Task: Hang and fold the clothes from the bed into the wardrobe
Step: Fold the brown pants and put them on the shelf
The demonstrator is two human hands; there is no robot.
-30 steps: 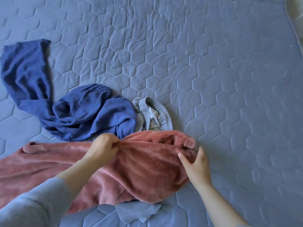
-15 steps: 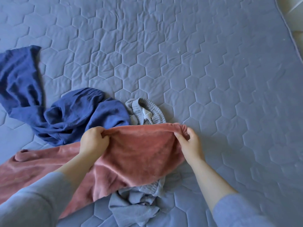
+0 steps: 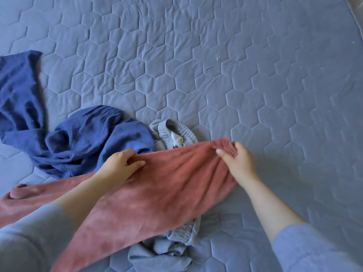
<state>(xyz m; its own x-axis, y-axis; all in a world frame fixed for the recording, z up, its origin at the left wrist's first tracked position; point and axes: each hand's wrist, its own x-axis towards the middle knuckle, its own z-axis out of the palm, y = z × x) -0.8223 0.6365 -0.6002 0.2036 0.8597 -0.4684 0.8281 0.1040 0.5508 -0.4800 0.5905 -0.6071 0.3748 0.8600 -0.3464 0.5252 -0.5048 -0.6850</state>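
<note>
pink fleece garment (image 3: 167, 193), top edge pinched by left grip (image 3: 119, 163) and right grip (image 3: 238, 161).

Both arms reach forward, forearms bare, grey-blue sleeves (image 3: 314, 250) covering arms from mid-forearm back. Left grip (image 3: 119, 163) knuckles up, fingers curled over top edge of pink cloth (image 3: 167, 189), thumb laid on near face. Right grip (image 3: 238, 161) well apart to right, thumb and curled fingers pinching bunched corner of same cloth.
</note>
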